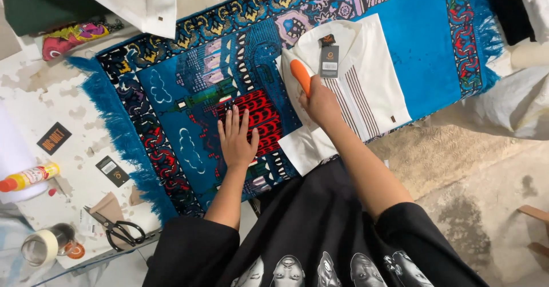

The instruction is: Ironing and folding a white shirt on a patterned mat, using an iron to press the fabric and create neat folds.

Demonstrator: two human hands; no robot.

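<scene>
On the blue rug (400, 46), hands: left (236, 140) flat, right (321, 103) gripping orange handle (301, 76).

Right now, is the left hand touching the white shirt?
No. The left hand lies flat on the blue patterned rug, apart from the folded white shirt, which the right hand presses with an orange-handled tool.

To your left, on the worn white table (68, 107), lay black scissors (117, 230), a tape roll (41, 247), a yellow bottle (28, 177) with an orange cap, and two dark tags (54, 138). A colourful cloth (71, 37) sat at the far corner, beside a white garment (137, 1). Stained concrete floor (474, 178) spread to your right.
</scene>
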